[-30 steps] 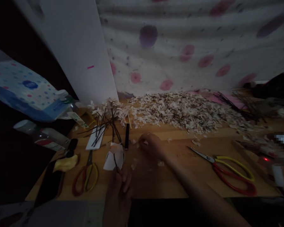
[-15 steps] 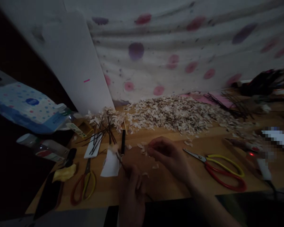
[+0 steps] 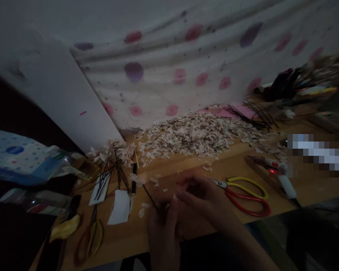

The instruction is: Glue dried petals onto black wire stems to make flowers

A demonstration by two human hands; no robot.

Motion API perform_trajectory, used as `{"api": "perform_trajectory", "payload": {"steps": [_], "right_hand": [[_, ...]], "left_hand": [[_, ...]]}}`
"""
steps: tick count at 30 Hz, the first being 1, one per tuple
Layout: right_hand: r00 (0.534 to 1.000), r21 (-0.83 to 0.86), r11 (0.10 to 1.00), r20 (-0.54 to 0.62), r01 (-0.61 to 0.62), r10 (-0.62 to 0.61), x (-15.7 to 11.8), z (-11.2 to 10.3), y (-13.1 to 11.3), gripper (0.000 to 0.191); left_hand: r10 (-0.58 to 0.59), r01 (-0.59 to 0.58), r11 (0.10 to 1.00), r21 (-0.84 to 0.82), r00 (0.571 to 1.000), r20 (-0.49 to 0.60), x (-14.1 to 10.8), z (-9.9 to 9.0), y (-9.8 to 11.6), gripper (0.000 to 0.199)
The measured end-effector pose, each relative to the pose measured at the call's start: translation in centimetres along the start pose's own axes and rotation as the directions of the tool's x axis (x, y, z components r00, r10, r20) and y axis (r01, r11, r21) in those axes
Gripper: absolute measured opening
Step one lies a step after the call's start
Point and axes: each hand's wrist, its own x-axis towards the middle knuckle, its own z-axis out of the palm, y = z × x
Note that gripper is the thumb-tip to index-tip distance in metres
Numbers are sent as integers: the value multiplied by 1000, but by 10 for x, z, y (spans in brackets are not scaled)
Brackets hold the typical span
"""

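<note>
My left hand (image 3: 164,231) is closed around a thin dark stem (image 3: 150,195). The stem slants up and to the left, with a pale petal flower (image 3: 138,179) at its far end. Close beside it on the right, my right hand (image 3: 202,195) has thumb and forefinger pinched together near the left fingertips. Whatever lies in that pinch is too small and dark to make out. A few loose pale petals (image 3: 142,210) lie on the wooden table (image 3: 135,241) by the left hand.
A wide heap of petals (image 3: 183,137) covers the table's back. Red-and-yellow scissors (image 3: 247,195) lie right of my hands, a second pair (image 3: 89,239) at left. A glue gun (image 3: 285,182) with a red light is far right. Finished-looking stems (image 3: 103,180), white paper (image 3: 119,207) and bottles (image 3: 36,201) stand left.
My view has turned to the right, so the table things sit further left. My right hand has come from above the table down to the left hand's fingertips; the left still holds the stem.
</note>
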Motion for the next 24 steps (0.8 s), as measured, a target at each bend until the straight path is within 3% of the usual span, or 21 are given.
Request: {"api": "perform_trajectory", "payload": {"steps": [5, 12, 19, 24], "right_hand": [[999, -162, 986, 43, 32, -26, -6, -21, -1, 5], [997, -223, 974, 59, -27, 41, -8, -27, -3, 20], [984, -257, 952, 108, 164, -141, -6, -37, -2, 6], [995, -146, 984, 0, 101, -102, -3, -42, -9, 3]], "left_hand": [[-19, 19, 999, 41, 1000, -5, 4, 6, -2, 41], [-125, 126, 992, 10, 990, -61, 6, 12, 1, 47], [-289, 295, 943, -153, 956, 59, 13, 12, 7, 50], [-237, 257, 946, -197, 964, 122, 12, 8, 9, 48]]}}
